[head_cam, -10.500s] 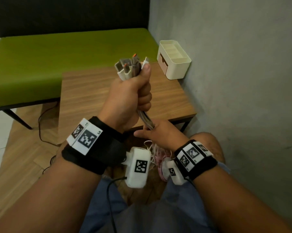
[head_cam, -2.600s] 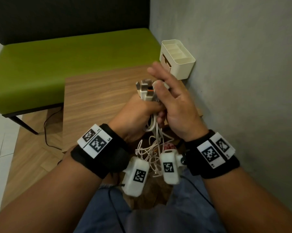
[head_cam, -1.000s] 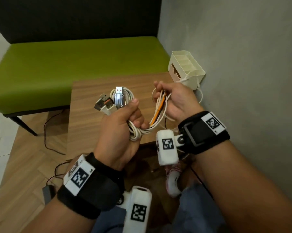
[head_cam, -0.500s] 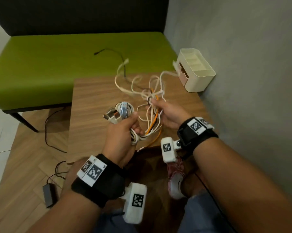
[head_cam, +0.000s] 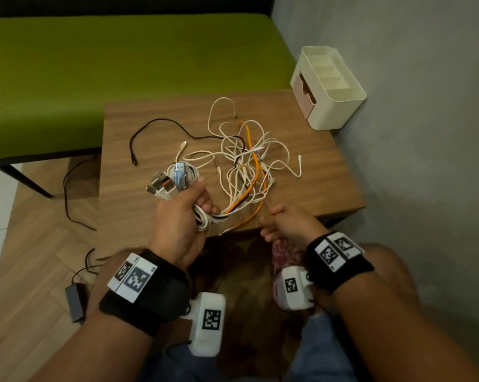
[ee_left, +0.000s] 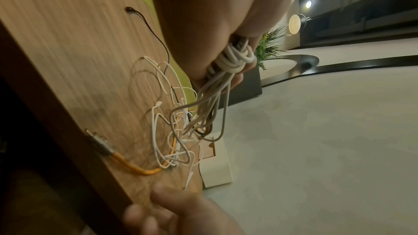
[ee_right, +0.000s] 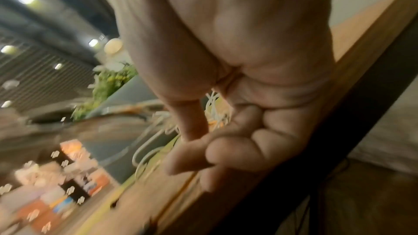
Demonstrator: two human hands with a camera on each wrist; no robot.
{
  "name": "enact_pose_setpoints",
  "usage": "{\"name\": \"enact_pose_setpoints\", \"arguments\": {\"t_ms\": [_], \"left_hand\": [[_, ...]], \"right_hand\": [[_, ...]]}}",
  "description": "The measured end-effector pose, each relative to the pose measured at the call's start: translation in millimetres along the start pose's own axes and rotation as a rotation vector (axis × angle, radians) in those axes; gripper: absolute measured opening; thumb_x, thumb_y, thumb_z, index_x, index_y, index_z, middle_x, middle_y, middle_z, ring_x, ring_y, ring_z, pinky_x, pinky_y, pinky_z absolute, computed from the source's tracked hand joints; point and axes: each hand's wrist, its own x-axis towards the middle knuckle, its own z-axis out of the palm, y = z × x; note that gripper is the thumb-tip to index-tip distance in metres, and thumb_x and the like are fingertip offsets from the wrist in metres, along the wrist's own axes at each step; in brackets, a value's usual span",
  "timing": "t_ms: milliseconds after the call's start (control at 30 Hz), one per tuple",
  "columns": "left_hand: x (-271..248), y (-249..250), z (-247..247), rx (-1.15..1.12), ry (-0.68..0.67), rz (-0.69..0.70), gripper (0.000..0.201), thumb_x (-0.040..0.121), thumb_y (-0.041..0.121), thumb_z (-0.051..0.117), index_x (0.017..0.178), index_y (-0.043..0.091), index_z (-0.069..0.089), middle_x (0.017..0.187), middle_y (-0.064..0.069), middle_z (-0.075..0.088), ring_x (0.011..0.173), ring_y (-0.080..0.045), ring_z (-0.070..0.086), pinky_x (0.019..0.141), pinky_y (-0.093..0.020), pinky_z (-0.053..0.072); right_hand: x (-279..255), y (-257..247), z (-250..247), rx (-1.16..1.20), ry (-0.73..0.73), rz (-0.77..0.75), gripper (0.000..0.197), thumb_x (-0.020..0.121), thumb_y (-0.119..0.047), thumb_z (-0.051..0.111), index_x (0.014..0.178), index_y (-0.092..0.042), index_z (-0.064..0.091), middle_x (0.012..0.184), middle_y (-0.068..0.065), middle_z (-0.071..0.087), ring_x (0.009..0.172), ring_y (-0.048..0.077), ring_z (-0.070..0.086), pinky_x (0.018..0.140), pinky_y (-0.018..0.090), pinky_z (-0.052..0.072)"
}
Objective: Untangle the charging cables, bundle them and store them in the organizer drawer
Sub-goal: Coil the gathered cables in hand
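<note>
My left hand [head_cam: 202, 197] grips a bunch of charging cables just below their USB plugs [head_cam: 172, 180], held over the wooden table [head_cam: 139, 128]. The loose ends of the cables [head_cam: 246, 158], white, orange and black, lie spread in a tangle on the tabletop. An orange cable [head_cam: 249, 219] trails to the front edge. My right hand [head_cam: 271, 219] hovers at that edge with loosely curled fingers and holds nothing. In the left wrist view the white cords [ee_left: 235, 56] run out of my fist [ee_left: 226, 71]. The cream organizer [head_cam: 340, 106] stands at the back right corner, its pink drawer [head_cam: 304, 89] facing left.
A green bench [head_cam: 122, 64] runs behind the table. A grey wall [head_cam: 426, 133] is close on the right. A black adapter [head_cam: 74, 301] and its cord lie on the wooden floor at the left. My knees are under the table's front edge.
The loose cable ends, in the air half a second ago, now lie spread on the table. My right hand has let go of them and drawn back to the front edge.
</note>
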Motion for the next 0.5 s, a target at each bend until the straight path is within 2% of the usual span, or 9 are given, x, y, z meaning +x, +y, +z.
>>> {"name": "enact_pose_setpoints", "arguments": {"t_ms": [67,133,167,233,300,367,433,500], "left_hand": [[-1.9,0.6,3.4,-0.01,-0.005,0.009,0.03,0.098,0.009,0.049,0.07,0.017,0.043,0.05,0.004,0.033,0.044,-0.007,0.035,0.049,-0.021,0.039],[-3.6,-0.1,6.8,-0.015,-0.012,0.008,0.03,0.098,0.009,0.049,0.069,0.016,0.043,0.05,0.004,0.033,0.043,-0.007,0.035,0.048,-0.021,0.039],[-4.1,-1.0,8.1,-0.017,-0.016,0.007,0.03,0.098,0.009,0.049,0.069,0.016,0.043,0.05,0.004,0.033,0.043,-0.007,0.035,0.048,-0.022,0.039],[-5.2,-1.6,9.8,-0.016,-0.018,0.011,0.031,0.097,0.009,0.05,0.068,0.016,0.044,0.05,0.004,0.034,0.043,-0.007,0.036,0.048,-0.022,0.04],[-5.7,0.4,9.3,-0.01,-0.016,0.017,0.031,0.097,0.008,0.049,0.068,0.016,0.044,0.05,0.003,0.034,0.044,-0.008,0.036,0.049,-0.023,0.04],[-5.9,3.4,7.2,-0.01,-0.024,0.026,0.031,0.098,0.009,0.049,0.068,0.016,0.044,0.05,0.003,0.034,0.044,-0.008,0.036,0.049,-0.023,0.04],[-4.7,6.7,4.8,-0.012,-0.033,0.032,0.031,0.098,0.009,0.049,0.068,0.016,0.043,0.051,0.003,0.033,0.045,-0.007,0.035,0.049,-0.023,0.039],[-2.3,10.0,3.0,-0.008,-0.04,0.03,0.032,0.098,0.009,0.048,0.068,0.016,0.043,0.051,0.003,0.032,0.045,-0.007,0.035,0.049,-0.022,0.039]], "right_hand": [[8.0,-1.3,14.5,-0.133,0.038,-0.091,0.032,0.086,-0.041,0.071,0.084,-0.012,0.058,0.067,0.01,0.071,0.05,0.019,0.065,0.059,0.033,0.052],[13.0,-6.6,23.2,-0.434,0.127,-0.16,0.054,0.081,-0.063,0.063,0.075,-0.01,0.07,0.062,0.007,0.071,0.058,0.023,0.069,0.07,0.037,0.055],[14.6,-9.4,25.6,-0.558,0.186,-0.183,0.059,0.081,-0.067,0.057,0.072,-0.01,0.071,0.062,0.007,0.071,0.062,0.024,0.069,0.072,0.037,0.055],[24.8,-10.4,26.9,-0.655,0.237,-0.2,0.054,0.085,-0.061,0.057,0.073,-0.01,0.071,0.07,0.009,0.072,0.071,0.026,0.07,0.076,0.036,0.055],[32.3,-11.2,25.1,-0.736,0.239,-0.17,0.035,0.087,-0.042,0.064,0.079,-0.009,0.073,0.081,0.009,0.074,0.082,0.028,0.07,0.078,0.034,0.054],[34.6,-14.1,14.8,-0.721,0.306,-0.189,0.027,0.09,-0.03,0.059,0.089,-0.007,0.072,0.092,0.013,0.073,0.091,0.032,0.069,0.077,0.034,0.053],[33.9,-23.5,-5.5,-0.613,0.454,-0.248,0.028,0.093,-0.025,0.055,0.103,-0.004,0.07,0.101,0.02,0.07,0.098,0.036,0.066,0.08,0.037,0.051],[33.6,-42.2,-30.7,-0.545,0.646,-0.289,0.029,0.095,-0.025,0.051,0.101,-0.002,0.069,0.098,0.022,0.07,0.098,0.039,0.066,0.082,0.039,0.051]]}}
